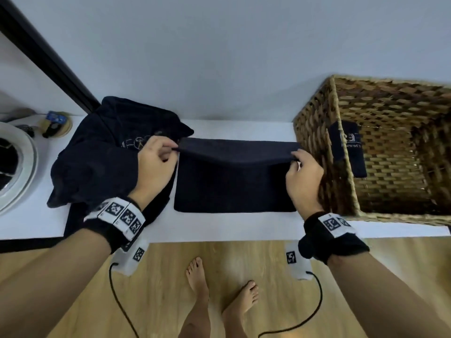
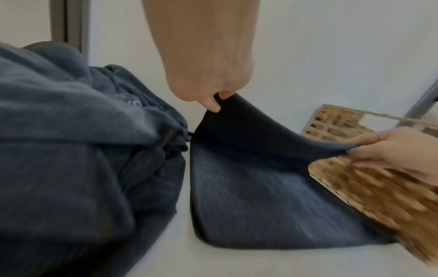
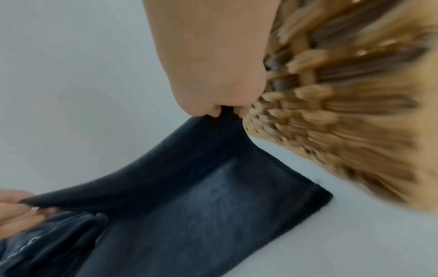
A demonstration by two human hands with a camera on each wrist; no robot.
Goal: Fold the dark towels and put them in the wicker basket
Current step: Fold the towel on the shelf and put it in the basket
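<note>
Both hands pinched the towel's (image 1: 234, 181) far corners, left hand (image 1: 156, 162) and right hand (image 1: 303, 178) apart along its long edge, lifted above the counter's (image 1: 219, 226) front edge.

towel (image 1: 234, 181): dark navy cloth, matt, fine short nap
pile (image 1: 102, 154): same dark cloth, matt, creased
basket (image 1: 390, 147): woven wicker, tan/brown, rough
table (image 1: 219, 228): white, smooth, matt
floor (image 1: 244, 259): light wood-look, smooth w/ slight sheen

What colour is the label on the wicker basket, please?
Dark navy label with pale lettering, best in the head view.
</note>
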